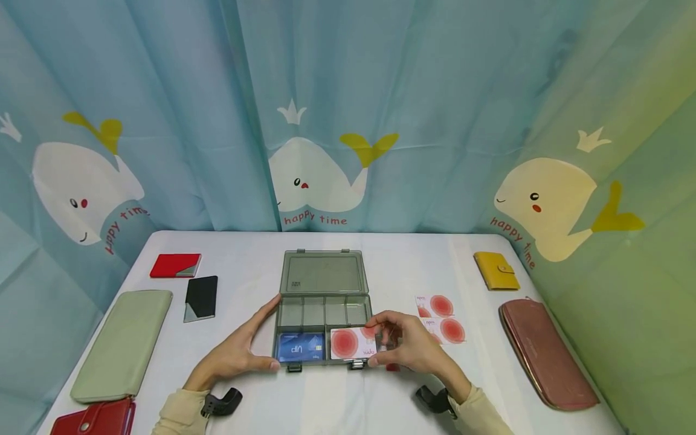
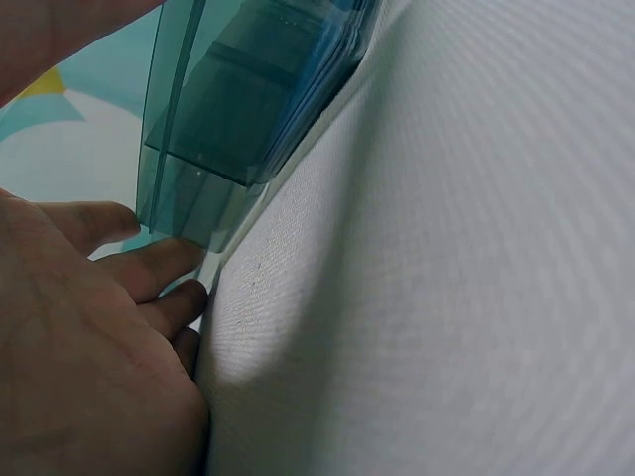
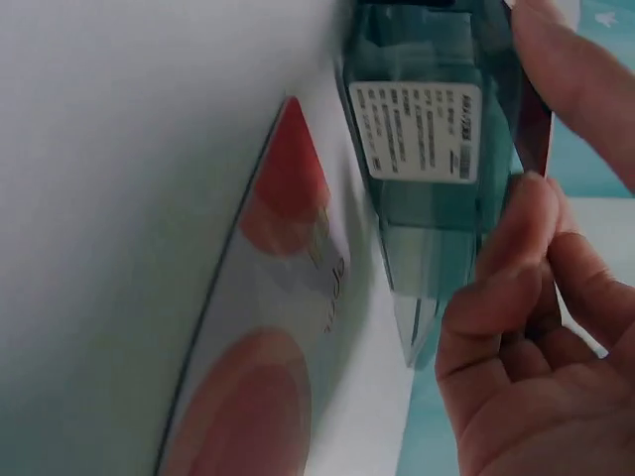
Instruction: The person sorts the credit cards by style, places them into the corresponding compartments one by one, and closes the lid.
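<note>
Left hand [image 1: 239, 353], fingers straight, steadies the organizer box [image 1: 323, 329]; right hand [image 1: 405, 347] seemingly pinches a red-dot card [image 1: 353, 342] into its compartment.

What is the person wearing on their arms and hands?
Both hands are bare: no gloves, and no rings that I can see. The left hand and the right hand come out of long, pale cream sleeves that end at the wrists. Each wrist carries a small black mount, like a chunky clip. That is where the wrist cameras sit.
</note>
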Available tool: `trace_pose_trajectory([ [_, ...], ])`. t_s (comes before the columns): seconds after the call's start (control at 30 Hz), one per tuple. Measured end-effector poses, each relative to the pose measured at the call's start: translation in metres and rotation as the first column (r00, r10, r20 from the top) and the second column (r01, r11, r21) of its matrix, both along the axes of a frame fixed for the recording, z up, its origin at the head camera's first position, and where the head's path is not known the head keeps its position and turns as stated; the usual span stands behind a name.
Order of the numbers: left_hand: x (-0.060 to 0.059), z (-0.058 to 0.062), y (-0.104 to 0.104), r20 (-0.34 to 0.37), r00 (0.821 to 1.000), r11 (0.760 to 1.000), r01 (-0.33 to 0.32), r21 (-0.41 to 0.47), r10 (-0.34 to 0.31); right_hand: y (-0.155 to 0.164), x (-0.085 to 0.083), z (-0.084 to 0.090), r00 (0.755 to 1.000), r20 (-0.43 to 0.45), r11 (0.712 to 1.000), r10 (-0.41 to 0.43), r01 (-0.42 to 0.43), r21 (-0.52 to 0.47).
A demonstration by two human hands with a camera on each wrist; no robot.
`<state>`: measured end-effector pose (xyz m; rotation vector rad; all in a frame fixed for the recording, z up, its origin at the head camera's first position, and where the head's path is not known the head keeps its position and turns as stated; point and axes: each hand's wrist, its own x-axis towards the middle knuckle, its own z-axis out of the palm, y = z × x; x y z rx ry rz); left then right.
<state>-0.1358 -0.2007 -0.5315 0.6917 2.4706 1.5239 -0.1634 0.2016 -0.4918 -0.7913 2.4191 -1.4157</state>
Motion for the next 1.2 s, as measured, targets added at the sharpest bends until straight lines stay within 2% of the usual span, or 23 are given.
trace_pose_trajectory([
  [0.2, 0.0, 0.001, 0.0, 0.005, 1.0, 1.0, -0.006, -0.001, 0.006, -0.003, -0.002, 0.005, 0.99, -0.136, 0.998, 0.028, -0.019, 0.065],
  [0.3, -0.001, 0.001, 0.0, 0.007, 1.0, 1.0, -0.007, -0.004, 0.007, 0.006, -0.008, 0.008, 0.984, -0.181, 0.998, 0.005, 0.007, 0.066],
  [0.43, -0.001, 0.002, 0.001, 0.005, 1.0, 1.0, -0.004, -0.005, 0.004, 0.033, -0.02, 0.013, 0.96, -0.255, 0.987, -0.112, 0.137, 0.083],
  [0.57, 0.0, 0.002, 0.001, 0.005, 1.0, 1.0, -0.006, -0.008, 0.006, 0.068, -0.036, 0.015, 0.925, -0.312, 0.945, -0.219, 0.281, 0.169],
  [0.7, 0.0, 0.002, 0.0, 0.004, 1.0, 1.0, -0.008, -0.011, 0.008, 0.104, -0.05, 0.012, 0.924, -0.278, 0.901, -0.264, 0.338, 0.27],
  [0.9, 0.0, 0.001, -0.001, -0.003, 1.0, 1.0, -0.003, -0.016, 0.003, 0.133, -0.059, 0.004, 0.938, -0.221, 0.843, -0.267, 0.339, 0.418],
  [1.03, 0.0, 0.001, -0.001, -0.002, 1.0, 1.0, 0.0, -0.014, 0.0, 0.14, -0.063, 0.002, 0.944, -0.204, 0.834, -0.259, 0.325, 0.446],
  [1.2, 0.0, 0.001, 0.0, 0.001, 1.0, 1.0, 0.003, 0.001, -0.003, 0.139, -0.068, 0.005, 0.953, -0.126, 0.832, -0.274, 0.301, 0.465],
])
